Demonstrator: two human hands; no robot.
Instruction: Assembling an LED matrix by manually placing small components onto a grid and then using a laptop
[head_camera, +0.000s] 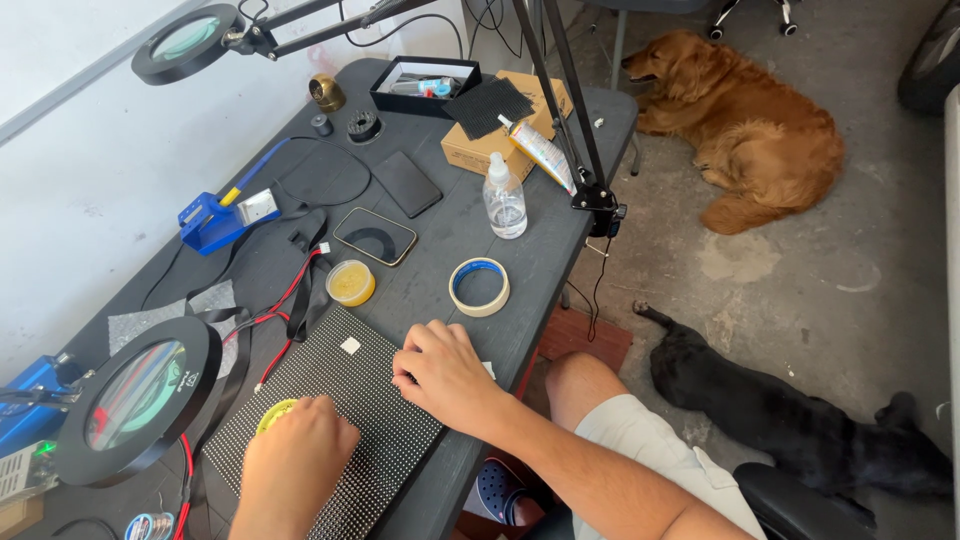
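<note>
Resting curled right hand (445, 375) on dotted black panel (340, 415), left hand (295, 450) fisted over yellow disc (273, 413).

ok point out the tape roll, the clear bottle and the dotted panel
tape roll (479, 287), head view, on its white ring
clear bottle (505, 205), head view, on its body
dotted panel (360, 400), head view, on its bare middle
</note>
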